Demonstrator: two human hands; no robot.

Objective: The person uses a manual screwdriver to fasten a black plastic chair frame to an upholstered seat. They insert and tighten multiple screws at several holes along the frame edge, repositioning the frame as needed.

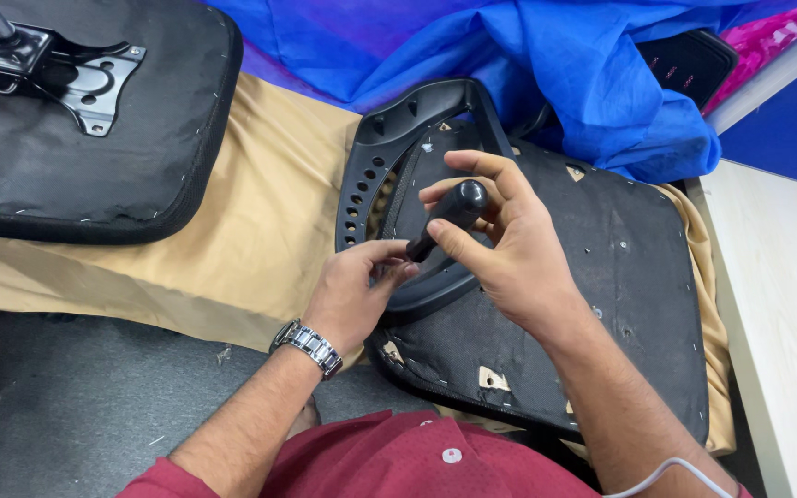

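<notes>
Two seat cushions on a cloth-covered bench, tool at centre frame.

Black-handled screwdriver (447, 217) stands on curved black plastic bracket (373, 157), atop upturned black seat cushion (620, 277); second cushion with metal plate (94, 138) upper left; blue cloth (555, 65) behind.

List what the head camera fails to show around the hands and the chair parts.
- Tool tip: the black-handled tool in the right hand ends behind the left hand fingers.
- Plastic armrest: its lower end is covered by both hands.
- Metal bracket on the other seat: cut off by the top edge.
- Blue cloth hides whatever lies beneath.
</notes>
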